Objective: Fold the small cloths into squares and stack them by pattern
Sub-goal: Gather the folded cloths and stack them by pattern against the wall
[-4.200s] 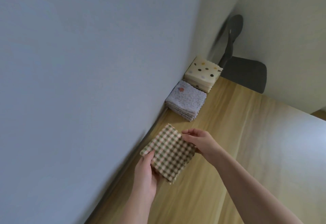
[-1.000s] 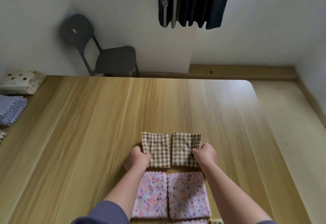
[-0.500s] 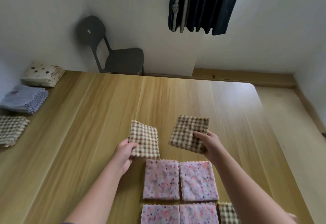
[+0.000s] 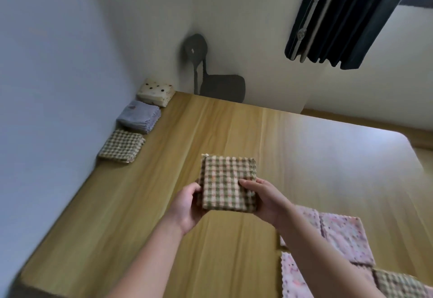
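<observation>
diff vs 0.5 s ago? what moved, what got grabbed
The two folded checked cloths, then held apart with one in each hand, are now stacked together and held above the table by the left hand and right hand. The three stacks by the wall and the pink cloths lie unchanged.

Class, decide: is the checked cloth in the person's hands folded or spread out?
Folded: the checked cloth is a compact square with layered edges, held between the left hand and right hand.

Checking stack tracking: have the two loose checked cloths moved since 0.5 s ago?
Yes. The checked cloths, then apart, now overlap, held by left hand and right hand, off the pink cloths toward the checked stack.
</observation>
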The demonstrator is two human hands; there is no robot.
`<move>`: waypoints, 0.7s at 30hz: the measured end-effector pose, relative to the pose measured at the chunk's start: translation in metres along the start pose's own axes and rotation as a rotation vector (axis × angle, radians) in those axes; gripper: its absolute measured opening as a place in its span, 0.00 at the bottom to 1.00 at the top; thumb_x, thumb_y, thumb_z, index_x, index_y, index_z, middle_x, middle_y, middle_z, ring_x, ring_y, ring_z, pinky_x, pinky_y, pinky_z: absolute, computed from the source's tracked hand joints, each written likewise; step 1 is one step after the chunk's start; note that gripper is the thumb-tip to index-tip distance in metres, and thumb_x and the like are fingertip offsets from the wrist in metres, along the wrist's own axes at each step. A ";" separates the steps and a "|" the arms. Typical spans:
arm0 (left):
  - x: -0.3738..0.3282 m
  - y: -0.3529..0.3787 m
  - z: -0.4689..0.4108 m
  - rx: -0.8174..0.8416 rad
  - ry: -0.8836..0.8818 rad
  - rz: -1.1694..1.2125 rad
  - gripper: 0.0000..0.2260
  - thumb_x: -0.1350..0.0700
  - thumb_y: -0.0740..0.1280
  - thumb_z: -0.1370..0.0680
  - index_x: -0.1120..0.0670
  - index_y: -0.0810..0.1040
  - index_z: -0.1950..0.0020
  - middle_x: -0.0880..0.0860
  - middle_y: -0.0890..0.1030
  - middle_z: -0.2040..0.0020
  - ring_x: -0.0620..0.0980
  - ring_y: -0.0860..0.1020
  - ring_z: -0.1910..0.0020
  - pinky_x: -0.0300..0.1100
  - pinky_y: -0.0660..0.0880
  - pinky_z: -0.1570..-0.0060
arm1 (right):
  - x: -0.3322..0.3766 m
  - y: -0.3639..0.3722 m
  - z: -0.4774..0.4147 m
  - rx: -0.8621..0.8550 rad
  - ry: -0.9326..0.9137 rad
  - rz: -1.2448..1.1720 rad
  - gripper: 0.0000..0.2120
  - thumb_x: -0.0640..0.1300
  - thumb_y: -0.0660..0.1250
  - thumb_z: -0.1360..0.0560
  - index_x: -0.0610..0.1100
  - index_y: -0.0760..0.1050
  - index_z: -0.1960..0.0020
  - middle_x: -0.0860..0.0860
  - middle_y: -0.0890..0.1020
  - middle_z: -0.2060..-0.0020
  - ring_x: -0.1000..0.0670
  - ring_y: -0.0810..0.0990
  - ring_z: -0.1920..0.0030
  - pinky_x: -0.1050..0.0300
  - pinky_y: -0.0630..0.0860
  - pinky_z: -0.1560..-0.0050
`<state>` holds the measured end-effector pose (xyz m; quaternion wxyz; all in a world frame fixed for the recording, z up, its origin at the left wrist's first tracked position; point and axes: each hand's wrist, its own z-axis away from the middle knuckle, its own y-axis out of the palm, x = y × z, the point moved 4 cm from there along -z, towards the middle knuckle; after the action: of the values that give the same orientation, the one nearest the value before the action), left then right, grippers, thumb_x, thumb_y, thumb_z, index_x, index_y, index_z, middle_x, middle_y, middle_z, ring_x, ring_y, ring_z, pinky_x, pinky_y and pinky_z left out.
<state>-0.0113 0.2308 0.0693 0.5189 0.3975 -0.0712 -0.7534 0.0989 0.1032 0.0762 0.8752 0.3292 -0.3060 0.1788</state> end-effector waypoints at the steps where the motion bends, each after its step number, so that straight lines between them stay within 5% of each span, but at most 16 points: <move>1: -0.014 -0.022 0.009 -0.013 0.013 -0.007 0.16 0.63 0.51 0.20 0.62 0.78 0.49 0.58 0.84 0.57 0.53 0.79 0.56 0.46 0.74 0.54 | -0.012 0.024 -0.005 0.008 0.010 0.011 0.19 0.38 0.68 0.29 0.35 0.75 0.39 0.40 0.84 0.48 0.45 0.84 0.51 0.52 0.81 0.57; 7: -0.065 -0.106 0.055 0.007 0.057 0.053 0.17 0.63 0.49 0.19 0.60 0.78 0.48 0.57 0.85 0.58 0.50 0.82 0.61 0.43 0.76 0.58 | -0.056 0.125 -0.028 0.030 0.055 0.088 0.14 0.36 0.65 0.24 0.34 0.75 0.39 0.40 0.84 0.48 0.44 0.84 0.51 0.52 0.81 0.58; 13: -0.093 -0.137 0.055 0.001 0.095 0.090 0.17 0.62 0.49 0.19 0.61 0.78 0.46 0.59 0.84 0.55 0.54 0.79 0.53 0.48 0.74 0.50 | -0.063 0.163 -0.053 0.017 0.031 0.107 0.12 0.35 0.65 0.23 0.35 0.76 0.41 0.40 0.84 0.48 0.44 0.84 0.52 0.51 0.81 0.57; 18: -0.106 -0.136 0.049 -0.008 0.149 0.063 0.14 0.54 0.59 0.19 0.59 0.78 0.41 0.59 0.83 0.47 0.54 0.81 0.50 0.47 0.77 0.52 | -0.062 0.172 -0.081 0.021 0.050 0.123 0.10 0.35 0.65 0.23 0.36 0.76 0.42 0.41 0.84 0.50 0.45 0.84 0.53 0.52 0.81 0.57; 21: -0.117 -0.148 0.037 -0.065 0.202 0.025 0.13 0.60 0.64 0.22 0.61 0.75 0.38 0.60 0.83 0.46 0.54 0.82 0.50 0.46 0.80 0.54 | -0.058 0.182 -0.101 0.039 0.041 0.188 0.10 0.36 0.66 0.23 0.37 0.77 0.43 0.43 0.85 0.51 0.45 0.84 0.52 0.50 0.80 0.53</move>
<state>-0.1265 0.3838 0.0790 0.5454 0.4534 0.0008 -0.7050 0.0045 0.2969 0.0633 0.8540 0.3124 -0.3139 0.2729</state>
